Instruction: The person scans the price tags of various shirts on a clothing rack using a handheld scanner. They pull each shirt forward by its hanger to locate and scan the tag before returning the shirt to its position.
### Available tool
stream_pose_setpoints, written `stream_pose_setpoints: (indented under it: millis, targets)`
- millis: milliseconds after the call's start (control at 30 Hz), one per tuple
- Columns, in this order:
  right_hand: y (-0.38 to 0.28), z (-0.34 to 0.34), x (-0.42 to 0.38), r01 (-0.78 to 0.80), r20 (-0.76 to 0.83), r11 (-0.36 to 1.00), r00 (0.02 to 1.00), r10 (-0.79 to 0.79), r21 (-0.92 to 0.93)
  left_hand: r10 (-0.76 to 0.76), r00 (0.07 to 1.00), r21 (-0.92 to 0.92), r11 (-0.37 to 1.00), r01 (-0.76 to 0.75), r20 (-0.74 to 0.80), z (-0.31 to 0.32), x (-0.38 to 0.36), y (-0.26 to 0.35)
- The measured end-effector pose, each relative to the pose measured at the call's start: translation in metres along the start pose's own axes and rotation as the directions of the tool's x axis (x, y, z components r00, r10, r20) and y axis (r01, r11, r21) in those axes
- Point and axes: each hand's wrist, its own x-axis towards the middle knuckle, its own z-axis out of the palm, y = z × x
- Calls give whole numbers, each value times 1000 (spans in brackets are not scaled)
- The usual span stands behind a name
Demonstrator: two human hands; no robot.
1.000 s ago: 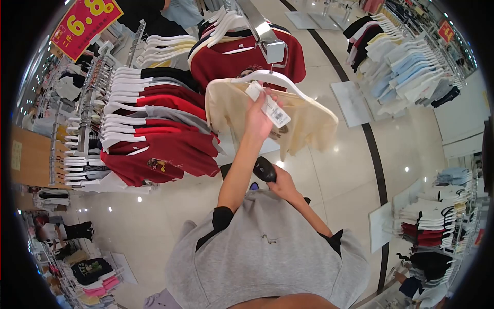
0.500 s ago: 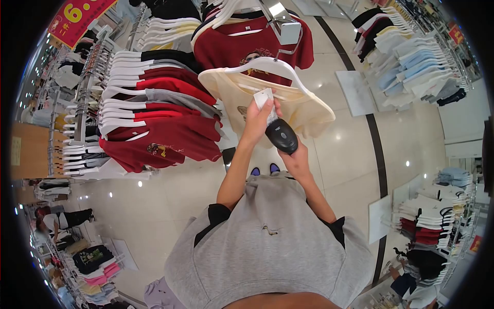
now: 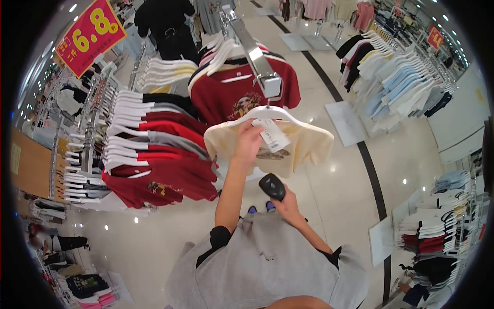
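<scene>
A cream top point(image 3: 313, 146) hangs on a white hanger point(image 3: 284, 114) at the end of a metal display arm point(image 3: 252, 51). At its neckline, my left hand point(image 3: 247, 142) pinches a white price tag point(image 3: 274, 136) with print and a barcode facing me. Lower and to the right, my right hand point(image 3: 288, 207) is wrapped round a black handheld barcode scanner point(image 3: 271, 186), held apart from the tag. Behind the cream top hangs a dark red top point(image 3: 278, 82) with a printed figure.
To the left, a rack carries red, grey and black tops point(image 3: 164, 177) on white hangers. A red sale sign point(image 3: 91, 36) stands above it. A person in black point(image 3: 167, 26) is at the far end. More clothes racks point(image 3: 401, 77) line the right side of the tiled floor point(image 3: 329, 216).
My right hand has drawn the scanner down and away from the tag. My left hand still holds the tag, now spread out flatter. The view has tilted up.
</scene>
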Motion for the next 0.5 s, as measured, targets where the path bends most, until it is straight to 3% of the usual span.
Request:
stream_pose_setpoints:
  millis: [67, 133, 167, 233, 267, 333, 367, 400, 433, 467, 500]
  targets:
    - [2, 3, -4, -2, 22, 1000, 1000, 2, 15, 102, 995, -504, 860, -83, 10, 4, 11, 5]
    - [3, 6, -5, 0, 20, 1000, 1000, 0, 5, 168, 985, -516, 841, -166, -44, -14, 21, -32]
    - [4, 9, -5, 6, 26, 1000, 1000, -6, 12, 183, 973, -481, 846, -229, -140, -24, 24, -48]
    - [1, 10, -3, -1, 45, 999, 999, 0, 34, 238, 925, -374, 862, -343, -297, -16, 23, -49]
    - [0, 11, -2, 5, 38, 999, 999, -7, 37, 243, 926, -373, 862, -343, -289, -15, 22, -47]
    - [-3, 10, -1, -22, 69, 999, 997, 20, 26, 300, 886, 139, 954, -267, -353, -12, 16, -42]
    - [-3, 11, 0, -18, 68, 999, 998, 16, 27, 304, 886, 140, 952, -271, -351, -19, 15, -46]
    - [-4, 11, 1, 0, 67, 1000, 998, -1, 20, 477, 839, 469, 823, -321, -263, -28, 15, -48]
    - [-4, 11, 2, 17, 68, 1000, 998, -18, 13, 607, 785, 737, 586, -337, -123, -36, 14, -50]
    - [-5, 11, 3, 22, 71, 1000, 997, -23, 13, 611, 782, 739, 583, -339, -124, -44, 12, -52]
    - [-6, 11, 4, 25, 81, 1000, 996, -26, 13, 691, 722, 843, 412, -347, -41, -42, 9, -41]
